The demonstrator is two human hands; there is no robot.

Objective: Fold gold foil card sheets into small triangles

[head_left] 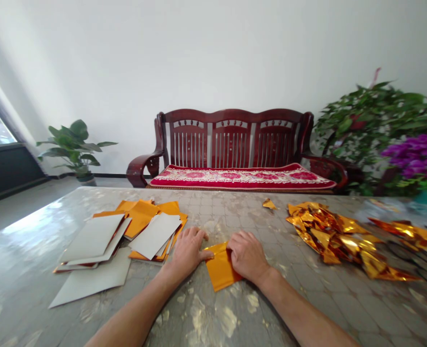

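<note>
A gold foil sheet [220,272] lies flat on the table [235,313] in front of me. My left hand [188,250] rests palm down on the table, its fingers touching the sheet's left edge. My right hand [247,255] presses flat on the sheet's upper right part, covering it. To the left lies a loose stack of flat sheets [126,236], some gold side up, some white side up. On the right sits a heap of folded gold foil pieces [338,238].
One small folded gold piece [269,204] lies alone near the far table edge. Behind the table stand a dark red wooden bench [235,149] with a red cushion, a potted plant [76,147] on the left, and green and purple plants [390,130] on the right.
</note>
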